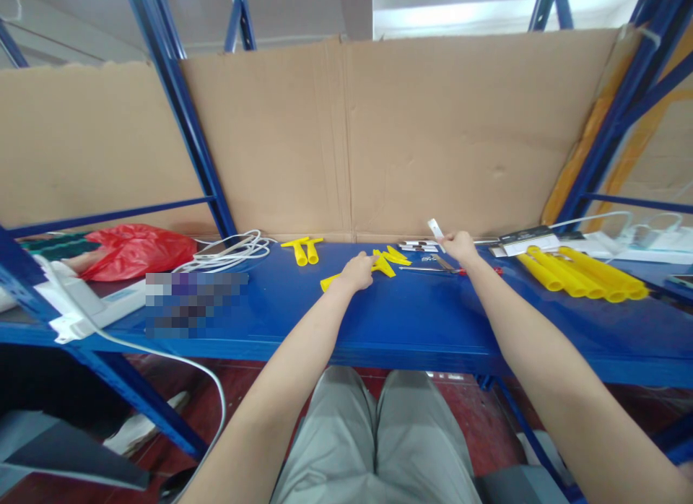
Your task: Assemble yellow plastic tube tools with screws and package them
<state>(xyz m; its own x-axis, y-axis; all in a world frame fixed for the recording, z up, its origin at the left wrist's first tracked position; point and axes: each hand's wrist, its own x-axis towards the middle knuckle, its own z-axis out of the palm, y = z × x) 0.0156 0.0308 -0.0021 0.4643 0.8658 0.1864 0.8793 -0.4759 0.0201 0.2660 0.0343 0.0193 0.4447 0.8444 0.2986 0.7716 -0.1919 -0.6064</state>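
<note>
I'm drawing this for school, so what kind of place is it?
Probably a workshop or assembly area: there's a blue metal bench, yellow tubes lying in a row, and a cardboard panel along the back.

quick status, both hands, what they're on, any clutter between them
Left hand on yellow T-shaped piece, grip unclear. Right hand holding small white strip. Metal tools lying between the hands.
</note>
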